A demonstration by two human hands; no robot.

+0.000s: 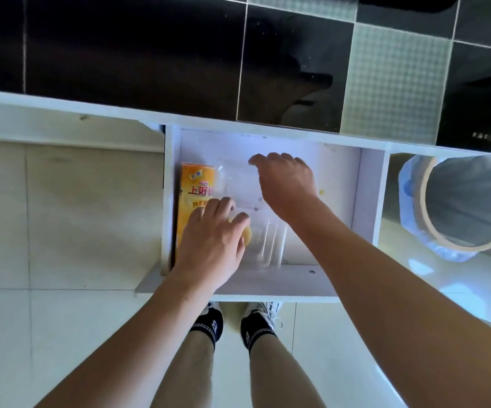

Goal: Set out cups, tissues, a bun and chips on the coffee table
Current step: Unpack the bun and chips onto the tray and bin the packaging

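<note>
We look down into an open white drawer (367, 195). Our left hand (213, 240) curls its grip around the bun (247, 234), beside the chips (194, 189). Our right hand (285, 184) hovers, fingers loose, over clear cups (270, 242); squeezing could squash the bun.

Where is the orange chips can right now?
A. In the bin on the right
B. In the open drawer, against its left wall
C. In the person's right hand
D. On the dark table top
B: the chips can lies in the drawer, along its left wall, partly under the left hand; the right hand is apart from it.
</note>
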